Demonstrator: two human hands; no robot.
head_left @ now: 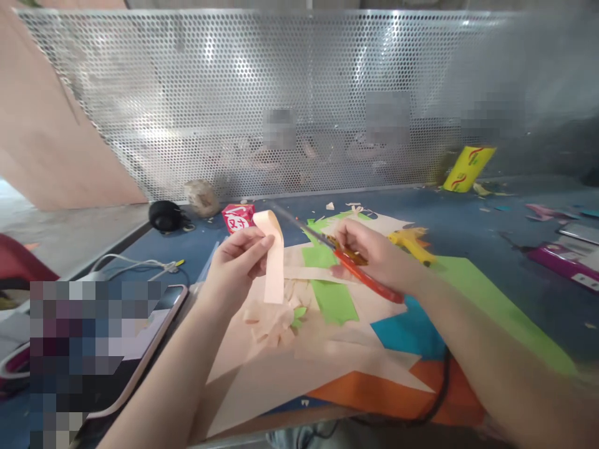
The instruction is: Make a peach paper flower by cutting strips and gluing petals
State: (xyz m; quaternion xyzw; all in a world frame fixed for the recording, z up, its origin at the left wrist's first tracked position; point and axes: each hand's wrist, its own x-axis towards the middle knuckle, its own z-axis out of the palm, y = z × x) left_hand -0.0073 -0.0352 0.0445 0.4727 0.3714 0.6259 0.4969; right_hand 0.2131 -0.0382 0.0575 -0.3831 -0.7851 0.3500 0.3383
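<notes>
My left hand (243,259) pinches a folded strip of pale peach paper (274,274), its bend at the top and its tail hanging down. In my right hand (367,243) is a pair of scissors (367,277) with red-orange handles. The blades point up and left, to the right of the folded strip and apart from it. Another peach strip (318,273) lies between my hands. Below my left hand rests a peach paper flower (274,324) with a small green leaf (298,317). A green paper piece (334,299) lies beside it.
A yellow glue gun (414,243) lies beyond my right wrist. Peach, blue (412,330), orange (360,393) and green sheets spread over the table. At left are a tablet (175,299) and white cable (135,265). A red box (238,217) stands behind; a perforated metal panel (187,93) borders the table.
</notes>
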